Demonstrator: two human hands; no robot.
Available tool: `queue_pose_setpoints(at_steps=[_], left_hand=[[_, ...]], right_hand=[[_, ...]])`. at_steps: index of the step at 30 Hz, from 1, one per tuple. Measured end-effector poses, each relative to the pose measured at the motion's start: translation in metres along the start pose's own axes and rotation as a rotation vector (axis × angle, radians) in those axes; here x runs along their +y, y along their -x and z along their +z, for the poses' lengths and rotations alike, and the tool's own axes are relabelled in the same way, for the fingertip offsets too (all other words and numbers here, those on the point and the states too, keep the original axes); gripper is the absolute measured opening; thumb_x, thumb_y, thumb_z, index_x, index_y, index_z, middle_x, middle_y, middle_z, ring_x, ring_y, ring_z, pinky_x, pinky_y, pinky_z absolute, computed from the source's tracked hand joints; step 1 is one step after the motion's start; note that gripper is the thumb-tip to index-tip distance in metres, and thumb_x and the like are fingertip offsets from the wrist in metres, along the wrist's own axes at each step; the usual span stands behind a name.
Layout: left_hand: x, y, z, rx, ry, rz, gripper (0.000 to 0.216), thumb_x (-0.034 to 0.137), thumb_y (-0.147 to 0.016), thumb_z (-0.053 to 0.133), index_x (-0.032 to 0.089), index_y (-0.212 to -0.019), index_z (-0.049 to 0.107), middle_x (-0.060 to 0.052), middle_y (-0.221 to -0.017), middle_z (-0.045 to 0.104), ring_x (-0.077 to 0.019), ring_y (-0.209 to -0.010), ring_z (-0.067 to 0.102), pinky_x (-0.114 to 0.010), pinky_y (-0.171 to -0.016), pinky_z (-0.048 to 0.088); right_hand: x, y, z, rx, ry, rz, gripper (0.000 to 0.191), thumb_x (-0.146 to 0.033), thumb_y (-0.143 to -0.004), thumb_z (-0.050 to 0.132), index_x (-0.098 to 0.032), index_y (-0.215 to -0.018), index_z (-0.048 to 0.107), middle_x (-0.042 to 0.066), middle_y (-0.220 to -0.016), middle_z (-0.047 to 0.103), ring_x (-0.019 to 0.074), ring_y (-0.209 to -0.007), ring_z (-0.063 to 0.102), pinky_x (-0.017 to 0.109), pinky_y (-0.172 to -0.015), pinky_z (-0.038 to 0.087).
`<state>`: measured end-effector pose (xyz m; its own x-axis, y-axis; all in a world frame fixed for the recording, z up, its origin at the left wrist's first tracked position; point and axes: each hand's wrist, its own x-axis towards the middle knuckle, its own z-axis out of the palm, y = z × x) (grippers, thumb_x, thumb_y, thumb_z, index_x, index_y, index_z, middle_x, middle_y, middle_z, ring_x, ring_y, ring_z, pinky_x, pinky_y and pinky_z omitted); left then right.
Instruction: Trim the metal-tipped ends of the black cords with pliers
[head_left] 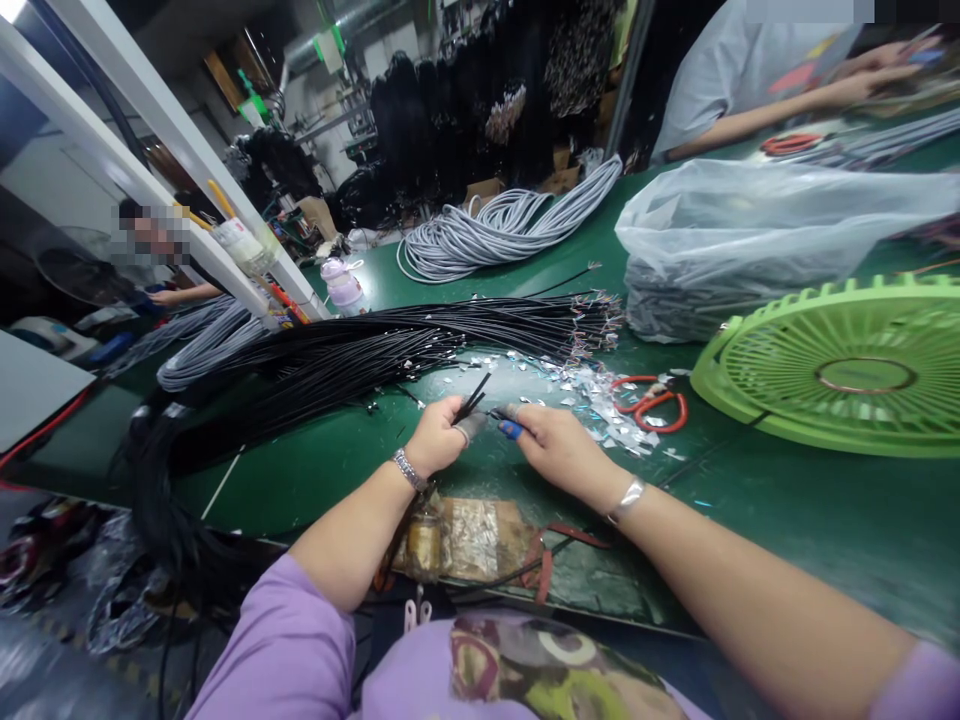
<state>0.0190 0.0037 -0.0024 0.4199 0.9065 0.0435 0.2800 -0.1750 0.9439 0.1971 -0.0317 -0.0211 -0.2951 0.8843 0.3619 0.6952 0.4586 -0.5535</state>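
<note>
My left hand (435,440) is closed around a few short black cable ends (472,397) that stick up past the thumb. Close by on the right, my right hand (564,452) pinches at the tip of a black cable between thumb and fingers; the exact contact is too small to make out. Coverings wrap some fingertips, a blue one on the right hand and greyish ones on both. Beyond the hands lies a thick bundle of black cables (360,345), their stripped ends (596,325) showing coloured wires. Foil-like scraps (592,395) litter the green table (292,480).
Red-handled scissors (660,410) lie among the scraps, beside a green fan (840,370). Behind are a plastic bag (720,255), coiled grey cable (480,235) and a lilac bottle (343,288). Red-handled pliers (545,570) lie at the near edge. Other people sit at the far right and left.
</note>
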Motion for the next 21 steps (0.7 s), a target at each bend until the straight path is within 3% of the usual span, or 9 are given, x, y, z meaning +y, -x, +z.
queue_pose_setpoints(at_steps=[3, 8, 12, 16, 21], left_hand=[[0.004, 0.0, 0.001, 0.024, 0.079, -0.098, 0.038, 0.051, -0.067, 0.068, 0.016, -0.069, 0.052, 0.008, -0.043, 0.043, -0.0046, -0.037, 0.034, -0.018, -0.039, 0.027], [0.012, -0.002, -0.005, 0.191, 0.195, -0.208, 0.048, 0.059, -0.059, 0.069, 0.017, -0.072, 0.051, 0.01, -0.039, 0.041, -0.0034, -0.03, 0.027, -0.018, -0.031, 0.016], [0.015, -0.001, -0.007, 0.004, 0.218, -0.238, 0.05, 0.058, -0.054, 0.073, 0.015, -0.072, 0.053, 0.009, -0.039, 0.042, -0.0028, -0.03, 0.028, -0.018, -0.031, 0.016], [0.012, 0.002, -0.005, -0.143, 0.216, -0.235, 0.051, 0.057, -0.055, 0.075, 0.014, -0.076, 0.056, 0.009, -0.04, 0.043, -0.0028, -0.031, 0.029, -0.017, -0.032, 0.018], [0.009, 0.001, -0.003, -0.183, 0.178, -0.213, 0.051, 0.059, -0.058, 0.073, 0.013, -0.077, 0.059, 0.009, -0.043, 0.042, -0.0031, -0.033, 0.03, -0.018, -0.034, 0.02]], right_hand=[[0.0, 0.0, 0.0, 0.007, -0.012, 0.008, 0.022, -0.016, -0.086, 0.044, -0.02, -0.081, 0.065, 0.005, -0.072, 0.067, 0.018, -0.068, 0.06, 0.027, -0.065, 0.044], [-0.004, -0.001, 0.001, 0.012, -0.204, 0.056, 0.019, -0.021, -0.083, 0.047, -0.02, -0.081, 0.066, 0.005, -0.074, 0.067, 0.0183, -0.07, 0.059, 0.029, -0.064, 0.043], [-0.002, -0.005, 0.002, 0.017, -0.642, 0.36, 0.026, -0.043, -0.081, 0.056, -0.02, -0.069, 0.061, -0.001, -0.054, 0.055, 0.0116, -0.047, 0.044, 0.024, -0.047, 0.035], [0.001, -0.005, 0.006, -0.063, -1.095, 0.598, 0.036, -0.055, -0.077, 0.06, -0.019, -0.074, 0.059, -0.007, -0.044, 0.041, 0.0061, -0.037, 0.024, 0.019, -0.036, 0.018], [-0.004, -0.004, 0.008, -0.144, -1.179, 0.682, 0.036, -0.053, -0.074, 0.064, -0.018, -0.071, 0.058, -0.009, -0.042, 0.036, 0.0041, -0.035, 0.022, 0.017, -0.034, 0.012]])
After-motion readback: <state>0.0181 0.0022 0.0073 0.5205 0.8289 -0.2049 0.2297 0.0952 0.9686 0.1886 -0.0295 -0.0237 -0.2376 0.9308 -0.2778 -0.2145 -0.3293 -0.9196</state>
